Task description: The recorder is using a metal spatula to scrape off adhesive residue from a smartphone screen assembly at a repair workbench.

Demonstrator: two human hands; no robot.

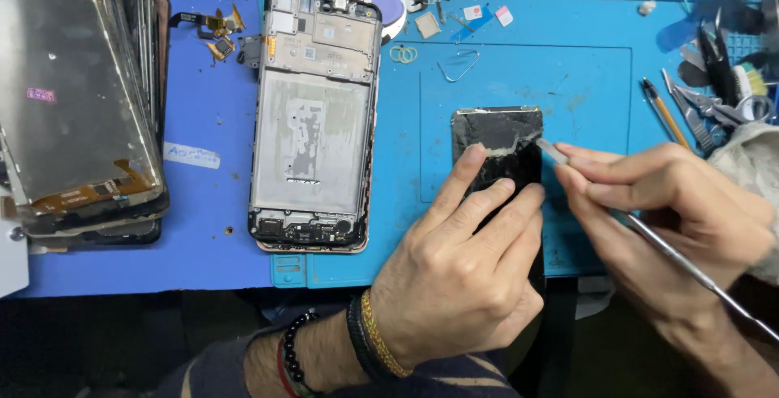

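A black phone part (497, 142) with pale glue residue along its top lies on the blue work mat (600, 81). My left hand (466, 264) presses flat on its lower half, fingers spread over it. My right hand (673, 211) grips a thin metal spudger (690, 264) like a pen. The tool's flat tip (550, 151) touches the part's right edge near the top. Beaded and woven bracelets (365, 337) circle my left wrist.
An opened phone frame (316, 118) lies left of the part. A stack of phone screens (77, 98) fills the far left. Tweezers, a pen and other tools (706, 98) sit at the right edge, small parts and a wire clip (458, 65) near the back.
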